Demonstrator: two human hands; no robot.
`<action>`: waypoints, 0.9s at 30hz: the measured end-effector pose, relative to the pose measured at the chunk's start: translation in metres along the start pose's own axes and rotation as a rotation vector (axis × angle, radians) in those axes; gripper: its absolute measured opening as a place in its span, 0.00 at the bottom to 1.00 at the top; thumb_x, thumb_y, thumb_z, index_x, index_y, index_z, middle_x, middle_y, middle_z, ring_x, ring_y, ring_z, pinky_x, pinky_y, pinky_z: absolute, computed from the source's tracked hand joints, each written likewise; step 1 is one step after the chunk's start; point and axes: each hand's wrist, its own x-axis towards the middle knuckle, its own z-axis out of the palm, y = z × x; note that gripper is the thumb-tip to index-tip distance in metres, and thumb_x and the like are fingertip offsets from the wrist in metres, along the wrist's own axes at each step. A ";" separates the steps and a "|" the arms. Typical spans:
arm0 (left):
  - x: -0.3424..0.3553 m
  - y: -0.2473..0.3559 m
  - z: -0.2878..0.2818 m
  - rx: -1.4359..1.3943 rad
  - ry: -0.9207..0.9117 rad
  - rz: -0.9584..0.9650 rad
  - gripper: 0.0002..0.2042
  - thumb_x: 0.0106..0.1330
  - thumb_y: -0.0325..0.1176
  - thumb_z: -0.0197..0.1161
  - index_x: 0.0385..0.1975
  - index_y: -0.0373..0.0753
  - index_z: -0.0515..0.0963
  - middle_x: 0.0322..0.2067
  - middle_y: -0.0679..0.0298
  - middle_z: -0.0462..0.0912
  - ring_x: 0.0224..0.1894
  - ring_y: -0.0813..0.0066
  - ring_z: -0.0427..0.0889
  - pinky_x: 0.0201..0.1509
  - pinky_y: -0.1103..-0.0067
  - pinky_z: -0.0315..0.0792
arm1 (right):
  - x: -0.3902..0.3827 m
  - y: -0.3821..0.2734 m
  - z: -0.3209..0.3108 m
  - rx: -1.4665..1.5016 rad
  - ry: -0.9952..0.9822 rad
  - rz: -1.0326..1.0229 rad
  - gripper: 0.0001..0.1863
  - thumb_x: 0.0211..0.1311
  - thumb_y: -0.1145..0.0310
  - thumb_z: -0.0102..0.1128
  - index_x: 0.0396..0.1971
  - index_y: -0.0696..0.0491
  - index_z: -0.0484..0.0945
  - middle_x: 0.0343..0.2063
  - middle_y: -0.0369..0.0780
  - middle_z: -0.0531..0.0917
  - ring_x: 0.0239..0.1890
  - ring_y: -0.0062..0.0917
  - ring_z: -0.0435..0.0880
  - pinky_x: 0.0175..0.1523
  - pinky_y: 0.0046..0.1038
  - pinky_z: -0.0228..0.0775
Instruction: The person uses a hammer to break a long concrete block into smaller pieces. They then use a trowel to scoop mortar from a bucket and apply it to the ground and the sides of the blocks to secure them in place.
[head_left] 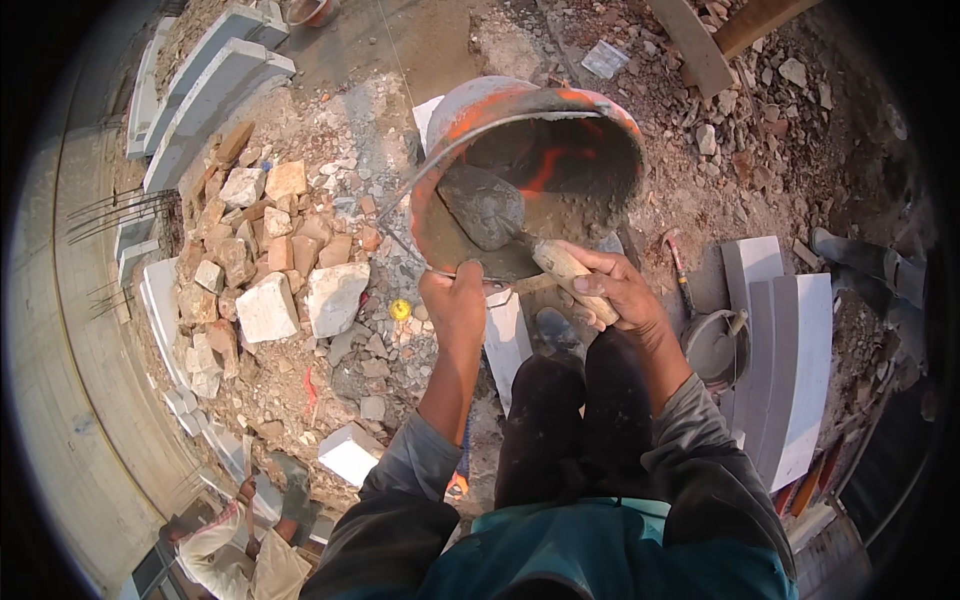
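Working wet grey mortar (pixel 455 236) inside the bucket (pixel 492 97) looks to be the step in hand. Status: the trowel (pixel 487 210) lies within the bucket's mouth, its blade smeared grey. Part done, by judgement: blade coated, interior walls caked. Left: mortar remains along the bucket's near side and none is seen lifted clear; the share used cannot be told.

Fingers: right hand (pixel 622 292) wraps closed round the trowel's pale wooden handle, thumb along it; the blade extends ahead of the fingertips, up and to the left. Left hand (pixel 453 305) is curled tight on the bucket's near rim, left of the trowel handle and apart from it. Bucket tilts toward the person, its mouth facing the body.
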 end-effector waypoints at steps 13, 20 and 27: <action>-0.018 -0.011 -0.191 -0.240 0.824 -0.240 0.15 0.61 0.27 0.49 0.46 0.26 0.67 0.37 0.44 0.79 0.34 0.51 0.84 0.38 0.52 0.85 | 0.031 0.005 -0.056 0.149 0.361 -0.067 0.36 0.56 0.70 0.59 0.66 0.60 0.62 0.30 0.43 0.80 0.20 0.20 0.76 0.19 0.19 0.66; -0.046 -0.080 -0.206 -0.223 1.058 -0.391 0.19 0.63 0.31 0.46 0.50 0.26 0.67 0.41 0.45 0.80 0.37 0.51 0.84 0.41 0.58 0.85 | 0.237 0.091 -0.175 -0.305 0.795 -0.341 0.35 0.58 0.76 0.57 0.68 0.58 0.60 0.43 0.42 0.79 0.30 0.17 0.78 0.31 0.20 0.74; -0.063 -0.138 -0.168 -0.236 1.148 -0.620 0.21 0.62 0.32 0.47 0.55 0.31 0.66 0.46 0.47 0.79 0.41 0.54 0.83 0.39 0.63 0.86 | 0.457 0.198 -0.240 -0.753 0.599 -0.365 0.30 0.58 0.74 0.58 0.62 0.63 0.66 0.37 0.40 0.80 0.36 0.22 0.78 0.44 0.24 0.71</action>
